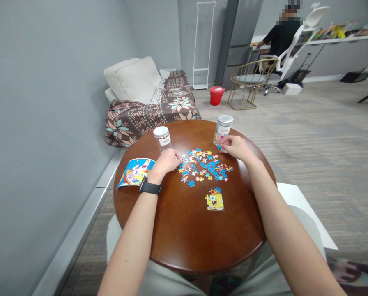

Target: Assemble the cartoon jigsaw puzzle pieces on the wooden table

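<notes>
— With the round table [184, 242] read as a clock, twelve at its far side, what is held in the right hand [235, 146]?

— At one o'clock, a blue puzzle piece [219, 147] appears to be pinched narrowly between thumb and fingertips, just in front of a lidded jar [223, 130].

— And in the left hand [170, 160]?

— That cannot be told. Its fingers are curled at eleven o'clock, by the edge of the loose pieces [211, 166], with a second jar [163, 139] just beyond.

— Where is the joined section [215, 200]?

— It is laid flat between the forearms, a little toward three o'clock from the centre. A printed sheet [135, 172] is set at ten, beside the left wrist.

— What could go wrong?

— The pinched piece could be dropped, since so little of it is gripped. Either jar could be tipped by a knuckle, so near are the hands, and the sheet could be dragged by the watch [150, 186].

— How are the arms posed?

— The left forearm is angled in from seven o'clock, the right from five; both are stretched far forward, and the right wrist is bent inward, toward the pieces.
</notes>
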{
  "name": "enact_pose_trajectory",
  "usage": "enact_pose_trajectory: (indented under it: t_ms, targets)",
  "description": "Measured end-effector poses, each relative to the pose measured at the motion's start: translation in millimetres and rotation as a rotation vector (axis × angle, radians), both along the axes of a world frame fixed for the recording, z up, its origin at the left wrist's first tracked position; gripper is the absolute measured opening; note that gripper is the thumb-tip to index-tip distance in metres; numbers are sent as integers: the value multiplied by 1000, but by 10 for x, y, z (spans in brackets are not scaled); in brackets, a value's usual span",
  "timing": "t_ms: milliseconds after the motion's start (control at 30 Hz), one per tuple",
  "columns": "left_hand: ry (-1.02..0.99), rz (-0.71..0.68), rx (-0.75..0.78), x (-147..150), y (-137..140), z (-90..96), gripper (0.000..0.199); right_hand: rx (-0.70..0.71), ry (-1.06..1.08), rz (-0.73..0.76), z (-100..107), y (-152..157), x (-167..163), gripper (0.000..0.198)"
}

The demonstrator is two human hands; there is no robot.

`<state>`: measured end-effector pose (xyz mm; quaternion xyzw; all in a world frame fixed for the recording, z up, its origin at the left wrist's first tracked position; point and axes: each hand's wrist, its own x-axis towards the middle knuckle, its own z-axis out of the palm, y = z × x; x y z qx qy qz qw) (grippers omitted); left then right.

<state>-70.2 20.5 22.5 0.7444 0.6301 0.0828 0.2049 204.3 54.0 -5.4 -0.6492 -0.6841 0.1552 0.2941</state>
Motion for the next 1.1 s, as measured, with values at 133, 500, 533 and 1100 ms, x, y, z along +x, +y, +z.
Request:
enact_pose_trajectory:
  t_ms: [133,500,533,1100]
  targets:
    - [46,115,64,-12,3,-40,11,-139,-80,-58,-50,-1,12,12]
    - [104,68,110,-44,67,-161,20,-112,-142,-34,-8,-15,-32,13]
    - [102,48,112,-34,67,-157,21,-96,-137,-11,-1,-15,-41,13]
    - [52,27,93,131,39,-192,24,93,-168,510,-90,-87,-486,26]
